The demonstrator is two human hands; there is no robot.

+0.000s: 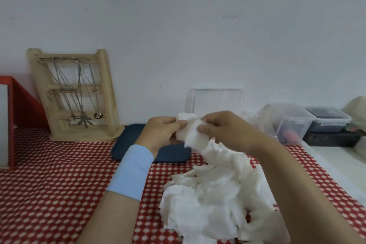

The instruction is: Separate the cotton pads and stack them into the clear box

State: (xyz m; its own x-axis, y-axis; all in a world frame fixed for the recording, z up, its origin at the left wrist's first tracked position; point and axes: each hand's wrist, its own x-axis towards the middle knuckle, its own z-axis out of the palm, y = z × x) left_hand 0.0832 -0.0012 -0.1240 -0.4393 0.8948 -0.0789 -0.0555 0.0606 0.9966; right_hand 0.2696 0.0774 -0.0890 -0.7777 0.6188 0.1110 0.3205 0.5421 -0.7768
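A bunch of cotton pads (193, 134) is pinched at its left edge by the left hand (161, 134) and at its right by the right hand (225, 128), so its long axis runs left to right. The clear box (217, 99) is seen just beyond the fingers, nearer the right hand. The loose pile (213, 194) is spread nearer.

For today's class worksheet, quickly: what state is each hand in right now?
Left hand: closed, gripping a small bunch of cotton pads.
Right hand: closed, pinching the same bunch.
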